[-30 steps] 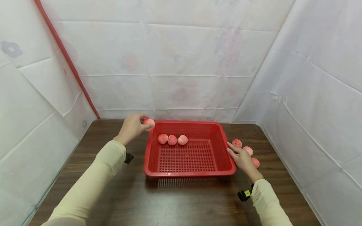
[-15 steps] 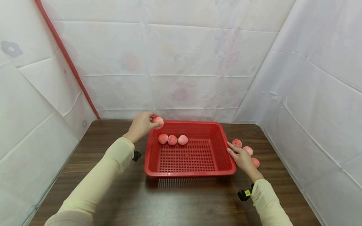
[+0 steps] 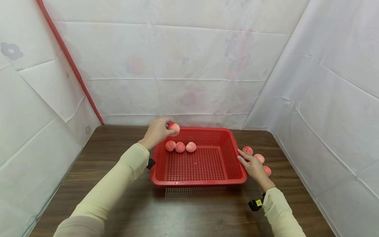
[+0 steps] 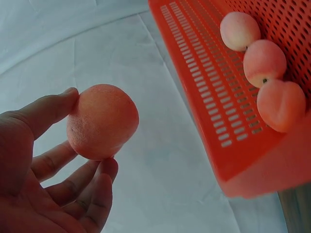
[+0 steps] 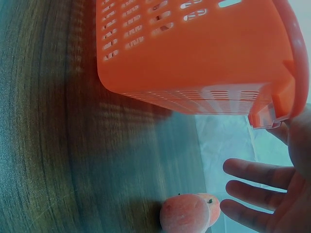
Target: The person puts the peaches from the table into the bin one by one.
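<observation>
My left hand (image 3: pixel 157 132) pinches a pink-orange peach (image 3: pixel 174 129) between thumb and fingers, above the back left part of a red perforated plastic basket (image 3: pixel 198 182). In the left wrist view, the held peach (image 4: pixel 103 121) appears beside the basket wall, touching nothing but my hand. Three peaches (image 3: pixel 180 147) lie in a row inside the basket, toward its back left. On the right, my right hand (image 3: pixel 254 166) touches the basket's right rim. Its other fingers (image 5: pixel 257 172) stretch out apart below the rim in the right wrist view, while its thumb is mostly hidden.
Outside the basket on the right, three more peaches (image 3: pixel 259 158) rest on the dark wooden table (image 3: pixel 189 214), close to my right hand. White patterned sheets (image 3: pixel 189 65) enclose the table at the back and sides.
My left hand has carried the peach rightward, from the basket's left back corner to over its inside. The right hand, the basket and the other peaches have stayed in place.
</observation>
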Action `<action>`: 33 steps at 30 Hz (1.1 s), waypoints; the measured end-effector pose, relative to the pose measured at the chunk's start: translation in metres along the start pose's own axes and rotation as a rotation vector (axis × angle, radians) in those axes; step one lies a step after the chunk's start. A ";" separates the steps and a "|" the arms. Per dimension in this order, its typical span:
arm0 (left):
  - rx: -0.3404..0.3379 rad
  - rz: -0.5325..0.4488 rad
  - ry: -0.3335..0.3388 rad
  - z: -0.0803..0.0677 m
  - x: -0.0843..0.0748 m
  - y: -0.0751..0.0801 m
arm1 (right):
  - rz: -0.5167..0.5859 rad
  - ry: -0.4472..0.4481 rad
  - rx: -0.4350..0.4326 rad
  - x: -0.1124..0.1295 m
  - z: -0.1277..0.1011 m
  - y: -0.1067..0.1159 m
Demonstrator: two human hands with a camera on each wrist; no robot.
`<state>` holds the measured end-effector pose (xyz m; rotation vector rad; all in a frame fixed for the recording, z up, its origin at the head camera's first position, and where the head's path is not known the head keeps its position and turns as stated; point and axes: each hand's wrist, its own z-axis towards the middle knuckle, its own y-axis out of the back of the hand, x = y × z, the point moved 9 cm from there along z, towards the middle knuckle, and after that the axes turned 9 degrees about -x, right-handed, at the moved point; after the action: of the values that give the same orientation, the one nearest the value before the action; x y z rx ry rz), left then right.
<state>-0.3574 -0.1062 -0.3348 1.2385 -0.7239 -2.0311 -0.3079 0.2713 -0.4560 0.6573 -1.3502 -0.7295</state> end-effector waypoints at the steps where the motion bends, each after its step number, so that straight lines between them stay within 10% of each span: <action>1: 0.004 -0.002 0.001 0.001 -0.002 -0.002 | -0.004 0.006 -0.002 0.000 0.000 0.000; 33: 0.154 -0.057 -0.002 0.006 -0.024 -0.061 | -0.012 -0.023 0.018 -0.001 -0.001 0.000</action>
<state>-0.3687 -0.0485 -0.3636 1.3580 -0.8680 -2.0547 -0.3074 0.2718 -0.4570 0.6740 -1.3764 -0.7375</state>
